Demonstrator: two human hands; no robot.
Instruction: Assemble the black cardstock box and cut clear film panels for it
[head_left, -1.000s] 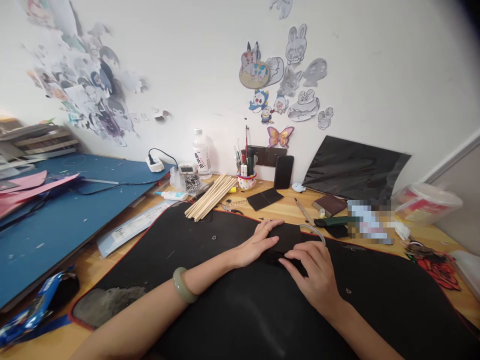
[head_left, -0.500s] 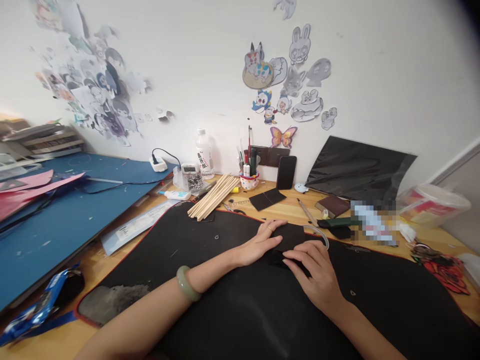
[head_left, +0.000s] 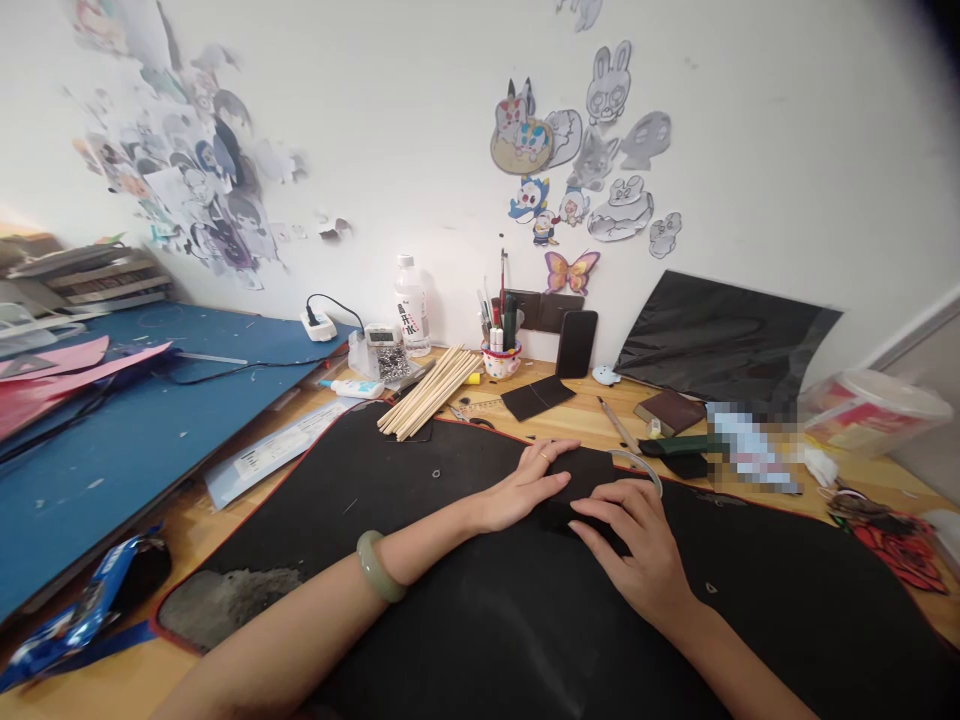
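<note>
Two bare hands work over a black mat (head_left: 420, 560) on the wooden surface (head_left: 581, 415). The left hand (head_left: 517, 495) lies flat, fingers stretched out over a black sheet (head_left: 591, 468) near the far edge of the mat, its thumb apart from the other fingers, so that grip is loose. It wears a gold ring (head_left: 543, 455), and a pale green bracelet (head_left: 381, 568) circles the forearm. The right hand (head_left: 637, 540) bends over the near right part of the black sheet, thumb and forefinger tips close to each other. Dark material merges with the mat there, so I cannot tell whether this grip is clamped on an edge or slightly apart. A clear curved band (head_left: 649, 465) shows just behind the right knuckles.

Beyond the left hand, a bundle of wooden sticks (head_left: 431, 392) lies slantwise across the mat's far edge. Behind it stand a bottle (head_left: 413, 310) and a cup (head_left: 501, 362) full of pens. A phone (head_left: 577, 345) leans upright near the cup, with a folded black card (head_left: 536, 397) lying in front. Farther right, a large black plastic sheet (head_left: 727, 335) leans on the wall (head_left: 337, 120), and a plastic tub (head_left: 874, 410) stands beside it.
</note>
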